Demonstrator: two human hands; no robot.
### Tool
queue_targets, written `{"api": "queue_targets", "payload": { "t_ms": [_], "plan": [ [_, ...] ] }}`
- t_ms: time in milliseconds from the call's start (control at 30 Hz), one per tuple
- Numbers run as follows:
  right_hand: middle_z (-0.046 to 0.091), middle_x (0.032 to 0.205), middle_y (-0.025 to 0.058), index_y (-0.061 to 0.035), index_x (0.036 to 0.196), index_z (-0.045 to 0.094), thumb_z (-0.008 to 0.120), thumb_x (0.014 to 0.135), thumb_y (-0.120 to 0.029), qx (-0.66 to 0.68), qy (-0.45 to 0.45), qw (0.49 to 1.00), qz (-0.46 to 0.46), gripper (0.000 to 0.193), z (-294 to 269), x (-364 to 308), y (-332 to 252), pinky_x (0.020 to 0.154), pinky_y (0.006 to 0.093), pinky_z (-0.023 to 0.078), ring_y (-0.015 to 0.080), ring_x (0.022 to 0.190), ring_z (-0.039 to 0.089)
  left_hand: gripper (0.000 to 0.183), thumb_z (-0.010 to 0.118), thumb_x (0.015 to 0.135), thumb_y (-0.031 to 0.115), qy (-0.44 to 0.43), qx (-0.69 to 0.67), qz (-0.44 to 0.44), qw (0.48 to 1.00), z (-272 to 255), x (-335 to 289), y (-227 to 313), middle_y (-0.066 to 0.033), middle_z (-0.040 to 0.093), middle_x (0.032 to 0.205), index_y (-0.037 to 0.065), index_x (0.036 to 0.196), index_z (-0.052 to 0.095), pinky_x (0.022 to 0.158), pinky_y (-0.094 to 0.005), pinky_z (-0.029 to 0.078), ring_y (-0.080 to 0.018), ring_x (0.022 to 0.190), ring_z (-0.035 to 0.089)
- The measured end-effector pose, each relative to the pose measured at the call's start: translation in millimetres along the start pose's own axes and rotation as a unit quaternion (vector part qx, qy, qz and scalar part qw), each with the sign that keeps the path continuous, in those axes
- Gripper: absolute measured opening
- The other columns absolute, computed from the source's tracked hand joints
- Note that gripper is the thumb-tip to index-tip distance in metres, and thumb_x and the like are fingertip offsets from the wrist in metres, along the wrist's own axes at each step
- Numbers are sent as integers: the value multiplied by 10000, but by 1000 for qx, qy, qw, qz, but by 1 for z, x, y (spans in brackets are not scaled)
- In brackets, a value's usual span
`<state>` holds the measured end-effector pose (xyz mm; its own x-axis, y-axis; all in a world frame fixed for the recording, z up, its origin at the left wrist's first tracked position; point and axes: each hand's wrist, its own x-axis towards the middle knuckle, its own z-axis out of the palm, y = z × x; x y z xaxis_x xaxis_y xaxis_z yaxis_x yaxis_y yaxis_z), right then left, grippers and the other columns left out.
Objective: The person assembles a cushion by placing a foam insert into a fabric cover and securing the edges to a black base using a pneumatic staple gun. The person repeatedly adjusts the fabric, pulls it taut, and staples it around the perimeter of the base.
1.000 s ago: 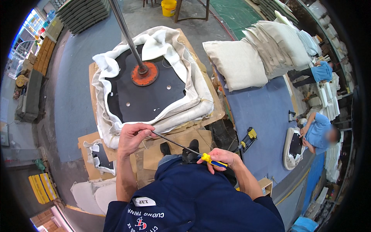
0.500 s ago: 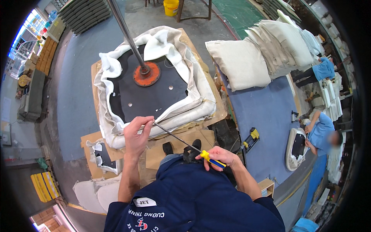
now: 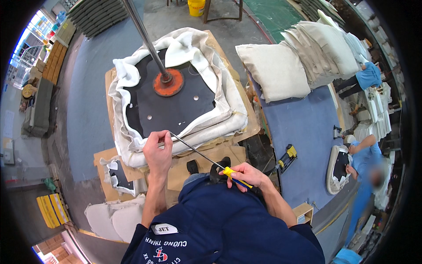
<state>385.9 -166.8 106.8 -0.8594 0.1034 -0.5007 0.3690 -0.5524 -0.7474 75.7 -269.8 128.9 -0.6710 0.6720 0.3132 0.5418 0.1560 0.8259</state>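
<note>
My right hand [image 3: 247, 177] is closed round the yellow and blue handle of a long, thin screwdriver [image 3: 198, 152]. Its shaft slants up and left to my left hand [image 3: 159, 152], whose thumb and fingers pinch at the tip; anything smaller between them is too small to see. Both hands are just above the near edge of an upholstered cushion [image 3: 224, 125], bottom side up, its pale fabric folded loosely round a black panel [image 3: 176, 110]. An orange round plate [image 3: 168, 82] on a metal rod [image 3: 147, 37] rests on that panel.
On the right, a blue-topped table [image 3: 303, 127] bears stacked beige cushions [image 3: 274, 72] and a yellow and black staple gun [image 3: 287, 158]. A co-worker in blue [image 3: 369, 152] handles a small cushion [image 3: 338, 169] there. Cardboard [image 3: 228, 154] and a small cushion cover [image 3: 121, 176] lie below left.
My left hand has shifted slightly left and down with the screwdriver's tip. My right hand has moved slightly up and left. The cushion keeps its place under the orange plate.
</note>
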Motion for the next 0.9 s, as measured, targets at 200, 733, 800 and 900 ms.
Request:
{"api": "queue_targets", "payload": {
  "t_ms": [200, 733, 800, 900],
  "plan": [
    [735, 909, 74, -12, 1403, 613, 568, 1080, -351, 6, -15, 1000, 6, 470, -1, 0, -1, 473, 222, 473, 73, 508, 574, 78, 694, 934, 47, 34, 33, 23, 999, 4, -3, -10, -122, 669, 820, -16, 939, 648, 703, -335, 538, -215, 747, 663],
    [699, 902, 101, 47, 1356, 601, 579, 1068, -320, 104, 112, 980, -129, 467, -14, 1, 11, 484, 240, 487, 130, 532, 613, 267, 734, 875, 237, -352, 58, 132, 925, 40, -43, -35, -104, 681, 1198, 84, 1088, 681, 1038, -478, 450, -312, 1138, 616],
    [695, 895, 103, 51, 1355, 601, 581, 1066, -309, 104, 127, 977, -136, 462, -13, 2, 18, 491, 244, 494, 134, 538, 617, 303, 732, 873, 261, -174, 123, 148, 966, 48, -35, -42, -112, 661, 1247, 86, 1116, 687, 1092, -494, 420, -310, 1176, 594],
    [680, 867, 107, 56, 1358, 596, 594, 1057, -310, 102, 147, 973, -143, 474, -11, 6, 29, 499, 260, 510, 137, 555, 619, 344, 729, 866, 258, -76, 276, 159, 945, 50, -21, -57, -117, 643, 1229, 85, 1161, 691, 1162, -524, 354, -315, 1188, 577]
  ]
}}
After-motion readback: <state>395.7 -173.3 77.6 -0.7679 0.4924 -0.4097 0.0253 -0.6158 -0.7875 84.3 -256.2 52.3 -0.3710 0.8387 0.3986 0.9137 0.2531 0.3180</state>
